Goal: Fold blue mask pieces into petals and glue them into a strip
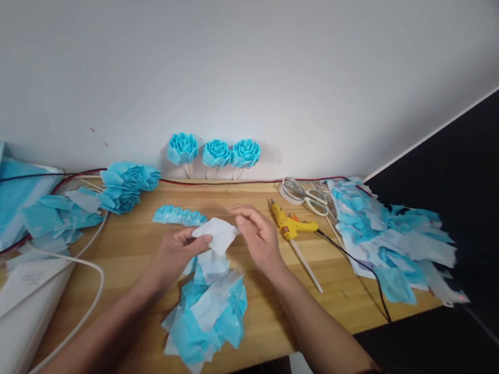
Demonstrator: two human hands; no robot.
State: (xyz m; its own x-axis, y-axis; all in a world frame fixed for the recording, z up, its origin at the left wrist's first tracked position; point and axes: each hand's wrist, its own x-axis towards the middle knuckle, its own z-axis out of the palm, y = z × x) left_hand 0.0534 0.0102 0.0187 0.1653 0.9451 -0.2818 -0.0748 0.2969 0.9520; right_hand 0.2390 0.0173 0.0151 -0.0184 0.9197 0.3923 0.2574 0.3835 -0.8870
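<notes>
Pinches a white sheet [221, 235] by its left edge in the left hand [182, 248], with thumb on top. Has the right hand [260, 243] at the opposite corner with curled fingers; impossible to say from here whether gripping or merely touching. Holds the sheet above the wooden table [128, 274], at the far end of a loose heap of blue and white pieces [214, 312]. Looks very light, thin, limp; likely to crease or tear if tugged. Best taken lightly by opposite edges, with flat fingertips.
</notes>
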